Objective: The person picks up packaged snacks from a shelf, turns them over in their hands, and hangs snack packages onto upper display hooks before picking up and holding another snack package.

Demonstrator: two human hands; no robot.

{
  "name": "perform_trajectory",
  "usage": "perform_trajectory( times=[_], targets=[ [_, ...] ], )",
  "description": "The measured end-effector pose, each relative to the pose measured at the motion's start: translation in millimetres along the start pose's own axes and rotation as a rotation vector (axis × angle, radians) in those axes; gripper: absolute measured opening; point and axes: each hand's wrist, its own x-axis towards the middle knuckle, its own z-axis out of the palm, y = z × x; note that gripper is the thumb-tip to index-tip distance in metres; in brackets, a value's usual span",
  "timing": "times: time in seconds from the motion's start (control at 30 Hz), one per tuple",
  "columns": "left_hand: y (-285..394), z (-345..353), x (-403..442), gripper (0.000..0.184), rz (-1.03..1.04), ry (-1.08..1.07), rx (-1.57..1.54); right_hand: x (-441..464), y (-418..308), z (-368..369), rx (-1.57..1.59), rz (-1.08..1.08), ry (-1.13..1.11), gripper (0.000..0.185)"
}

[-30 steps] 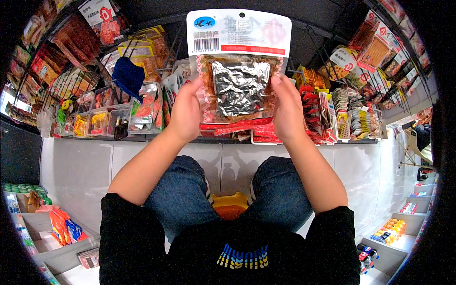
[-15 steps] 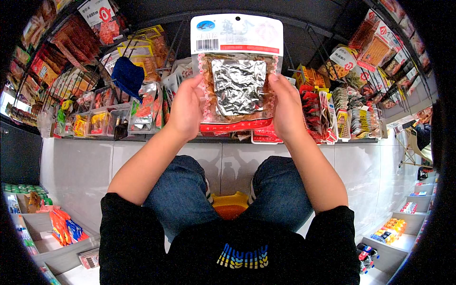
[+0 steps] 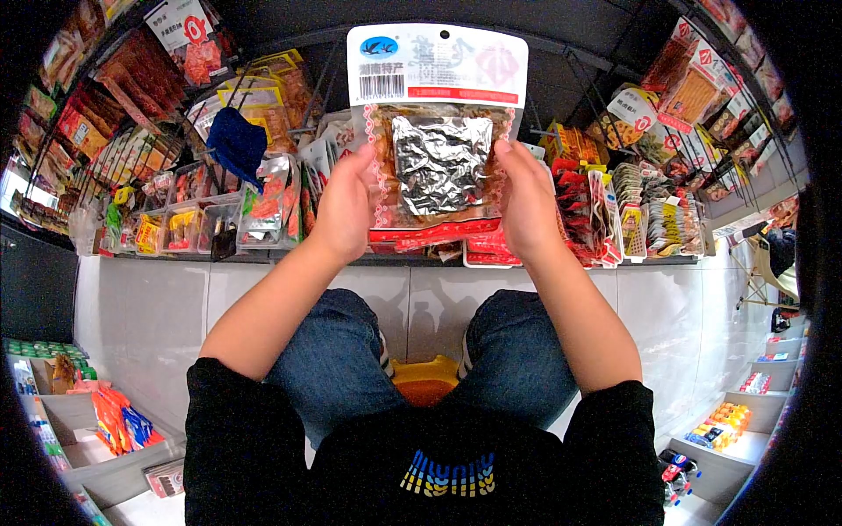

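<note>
Held up before me is a snack packet [image 3: 441, 167], upright, with a white top, a hang hole, a barcode, a clear window over a crinkled silver panel, and a red lower edge. My left hand [image 3: 346, 202] grips its left side, thumb toward the front. On the opposite edge my right hand [image 3: 528, 197] is closed in the same way. The fingers behind the packet are hidden from me. Past my right hand, red packets [image 3: 572, 210] stand in a row on the shelf. Beyond my left hand are clear trays of small packets [image 3: 182, 226].
Dark shelving with wire hooks carries many hanging snack packs [image 3: 139, 70]. A dark blue cloth-like item [image 3: 237, 147] hangs at the left. Under me is a yellow stool [image 3: 425, 379] on pale floor tiles. Low shelves [image 3: 83, 412] of goods flank both sides.
The packet's top has tipped slightly, and its printing and barcode are clearer now. Both hands keep their hold on its sides.
</note>
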Motion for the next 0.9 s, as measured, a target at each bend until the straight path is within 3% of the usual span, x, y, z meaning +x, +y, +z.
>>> perform_trajectory(
  times=[0.33,0.4,0.9],
  targets=[
    [1,-3,-3,0.034,0.061,-0.034,0.056,2,2,-3,0.021,0.01,-0.041,0.027],
    [0,-15,1,0.034,-0.002,-0.204,0.017,2,1,-2,0.031,0.012,-0.047,0.029],
    [-5,-13,-3,0.035,0.105,-0.163,-0.009,-4,-3,-1,0.058,-0.069,-0.022,0.026]
  ],
)
